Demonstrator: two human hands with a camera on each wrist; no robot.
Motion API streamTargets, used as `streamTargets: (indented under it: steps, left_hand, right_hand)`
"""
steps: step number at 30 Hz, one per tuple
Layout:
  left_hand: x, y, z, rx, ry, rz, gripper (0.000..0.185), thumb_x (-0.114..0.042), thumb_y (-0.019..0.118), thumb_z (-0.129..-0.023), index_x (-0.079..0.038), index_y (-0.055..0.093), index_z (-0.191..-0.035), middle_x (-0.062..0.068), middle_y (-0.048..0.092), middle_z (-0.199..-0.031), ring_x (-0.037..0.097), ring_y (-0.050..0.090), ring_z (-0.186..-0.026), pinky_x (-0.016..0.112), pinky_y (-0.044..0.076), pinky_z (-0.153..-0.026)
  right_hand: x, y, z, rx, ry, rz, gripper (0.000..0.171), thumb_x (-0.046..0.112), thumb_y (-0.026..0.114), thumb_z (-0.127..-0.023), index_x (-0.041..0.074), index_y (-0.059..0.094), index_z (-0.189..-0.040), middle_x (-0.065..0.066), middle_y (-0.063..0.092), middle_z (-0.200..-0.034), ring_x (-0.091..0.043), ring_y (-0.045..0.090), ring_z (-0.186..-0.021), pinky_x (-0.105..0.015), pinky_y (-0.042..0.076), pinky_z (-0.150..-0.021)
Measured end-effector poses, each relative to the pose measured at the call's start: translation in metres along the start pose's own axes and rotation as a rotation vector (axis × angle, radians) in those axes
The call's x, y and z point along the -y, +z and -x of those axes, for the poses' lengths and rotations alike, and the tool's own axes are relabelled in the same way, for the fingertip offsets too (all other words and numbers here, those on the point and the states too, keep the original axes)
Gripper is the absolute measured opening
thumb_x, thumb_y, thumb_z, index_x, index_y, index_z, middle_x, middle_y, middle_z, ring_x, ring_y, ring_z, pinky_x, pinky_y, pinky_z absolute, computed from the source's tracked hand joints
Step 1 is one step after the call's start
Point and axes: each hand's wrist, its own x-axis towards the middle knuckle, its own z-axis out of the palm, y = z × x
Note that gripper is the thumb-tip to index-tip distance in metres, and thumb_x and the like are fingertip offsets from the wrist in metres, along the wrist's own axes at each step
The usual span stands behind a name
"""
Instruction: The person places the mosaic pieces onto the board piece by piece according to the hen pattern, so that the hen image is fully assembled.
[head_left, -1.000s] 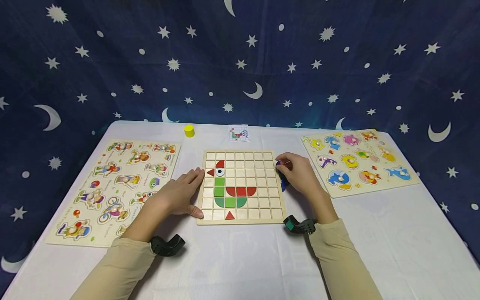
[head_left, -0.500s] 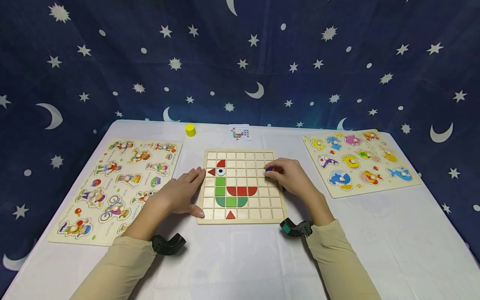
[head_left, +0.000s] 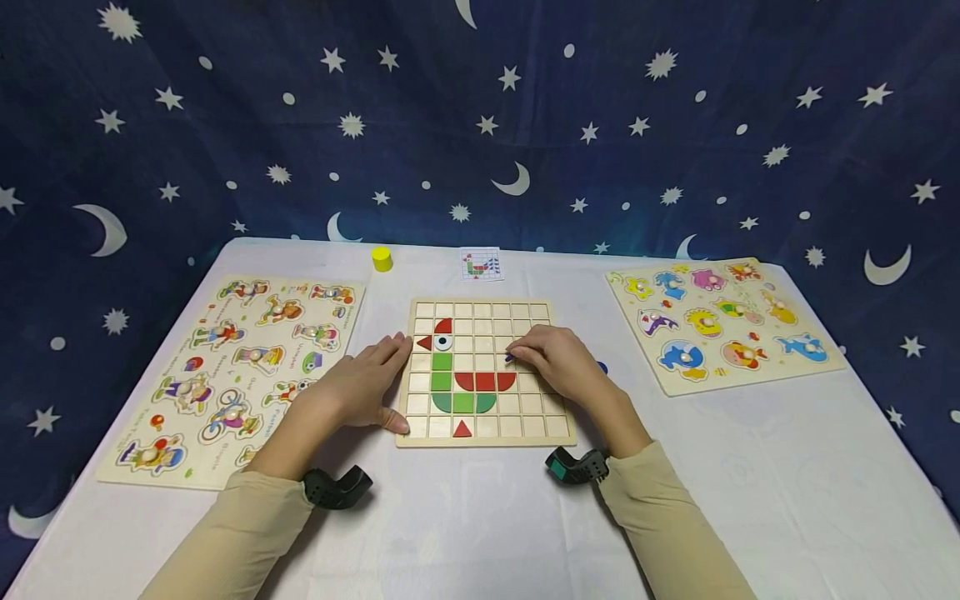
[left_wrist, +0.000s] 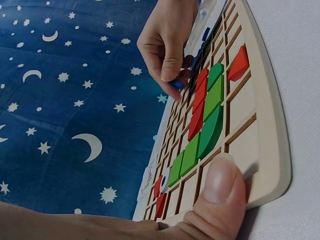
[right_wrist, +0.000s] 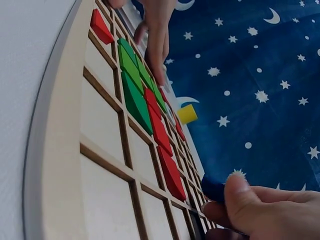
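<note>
A wooden grid board (head_left: pixel 480 442) lies on the table, with red, green and eye-marked pieces set in some squares. My left hand (head_left: pixel 367 385) rests along its left edge, fingers fairly straight; the thumb (left_wrist: pixel 220 185) lies on the frame near the front corner. Over the right half of the grid, my right hand (head_left: pixel 558 358) pinches a small blue piece (right_wrist: pixel 214 189) between thumb and fingers, above the red row (head_left: pixel 485 382). Its exact shape is mostly covered by the fingers. Another blue piece (head_left: pixel 602 367) shows beside the right wrist, partly hidden.
A picture card (head_left: pixel 481 264) lies behind the board, and a yellow cylinder (head_left: pixel 382 259) stands to its left. A sports-figure peg puzzle (head_left: pixel 225 367) is at left, a sea-animal peg puzzle (head_left: pixel 720 325) at right. A starry cloth (head_left: pixel 480 125) hangs behind the table.
My right hand has moved left from the board's right edge to over the grid, carrying a blue piece picked from beside the board. The left hand has stayed in place.
</note>
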Motion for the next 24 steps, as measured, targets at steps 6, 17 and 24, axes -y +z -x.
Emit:
streamTargets:
  steps: [6,17,24]
  left_hand:
    - [-0.0006,-0.0004,0.0002,0.004,-0.002,0.0,0.121,-0.058,0.076,-0.064,-0.005,0.013,-0.153,0.017,0.013,-0.159,0.037,0.016,-0.146,0.063,0.025,-0.109]
    - [-0.001,-0.0011,0.0004,-0.004,0.001,-0.001,0.121,-0.057,0.076,-0.064,-0.004,0.014,-0.152,0.018,0.013,-0.159,0.037,0.016,-0.146,0.063,0.025,-0.109]
    - [-0.0002,0.0003,0.0,-0.004,-0.004,0.002,0.121,-0.057,0.076,-0.064,-0.005,0.013,-0.153,0.017,0.013,-0.159,0.037,0.016,-0.146,0.063,0.024,-0.109]
  right_hand:
    - [0.0017,0.0008,-0.0005,0.012,0.023,-0.02,0.016,0.028,0.066,-0.089,0.016,0.076,-0.093,0.002,0.071,-0.089,-0.013,0.064,-0.084,-0.034,0.051,-0.083]
    - [0.0029,0.0028,-0.0004,-0.005,0.071,0.001,0.013,0.028,0.071,-0.085,0.016,0.073,-0.089,0.003,0.07,-0.086,-0.013,0.061,-0.082,-0.035,0.05,-0.082]
    - [0.0045,0.0036,0.0003,0.007,0.059,0.055,0.014,0.031,0.069,-0.087,0.018,0.074,-0.09,0.004,0.068,-0.087,-0.015,0.062,-0.083,-0.038,0.049,-0.084]
